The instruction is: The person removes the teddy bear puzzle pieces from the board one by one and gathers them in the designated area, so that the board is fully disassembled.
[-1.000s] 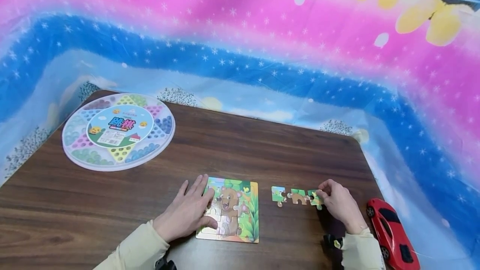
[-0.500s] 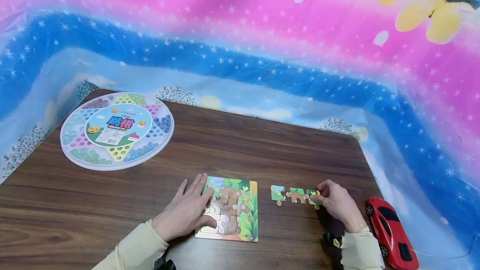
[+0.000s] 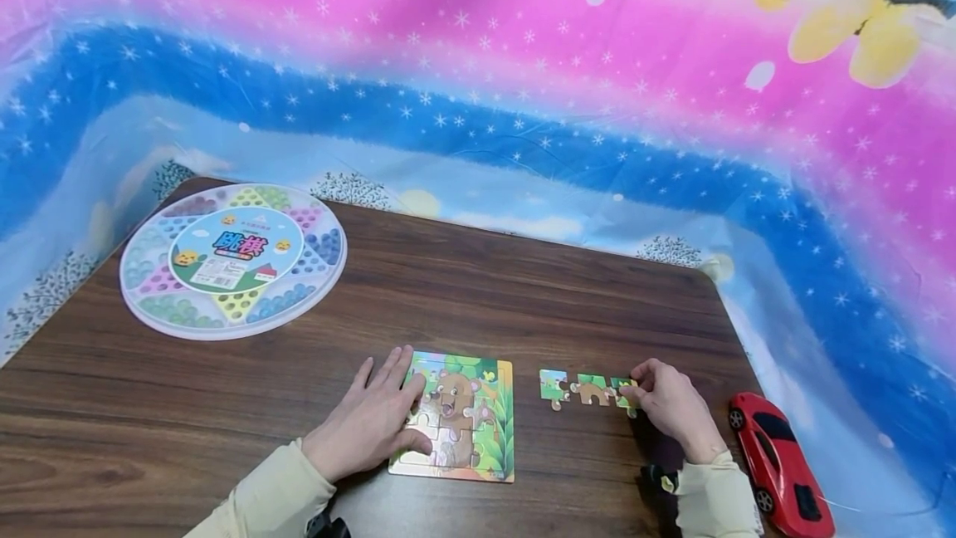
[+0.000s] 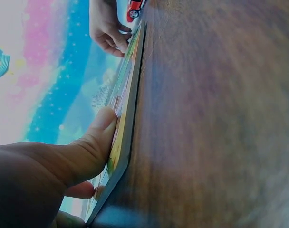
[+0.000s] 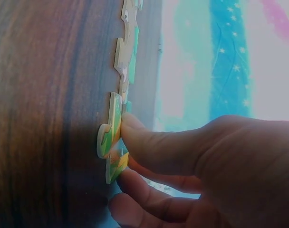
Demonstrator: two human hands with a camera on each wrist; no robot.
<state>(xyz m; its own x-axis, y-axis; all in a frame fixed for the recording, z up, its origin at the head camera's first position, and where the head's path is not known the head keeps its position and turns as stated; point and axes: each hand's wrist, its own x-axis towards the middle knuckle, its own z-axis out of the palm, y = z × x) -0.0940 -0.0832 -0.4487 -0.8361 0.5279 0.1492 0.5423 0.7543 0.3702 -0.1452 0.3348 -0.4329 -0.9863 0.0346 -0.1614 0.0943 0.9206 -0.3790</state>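
Note:
A square bear jigsaw puzzle point(image 3: 493, 451) lies on the wooden table in front of me. My left hand point(image 3: 366, 426) rests over its left side with fingers spread, thumb lying on the picture; the left wrist view shows the thumb point(image 4: 99, 130) touching the board's top. To the right, several centimetres from the puzzle, three loose jigsaw pieces lie in a row: a blue-green one point(image 3: 553, 384), one with brown bear ears point(image 3: 593, 384), and a green-yellow one point(image 3: 621, 387). My right hand point(image 3: 675, 405) pinches this last piece between thumb and fingers; the hand partly covers it.
A round Chinese checkers set point(image 3: 239, 251) with marbles under its clear lid lies at the table's far left. A red toy car point(image 3: 780, 463) stands by the right edge, close to my right wrist. Patterned cloth point(image 3: 478, 90) hangs behind the table.
My right thumb has shifted slightly left onto the green-yellow jigsaw piece. The left hand has stayed on the puzzle, and the head view has moved very slightly.

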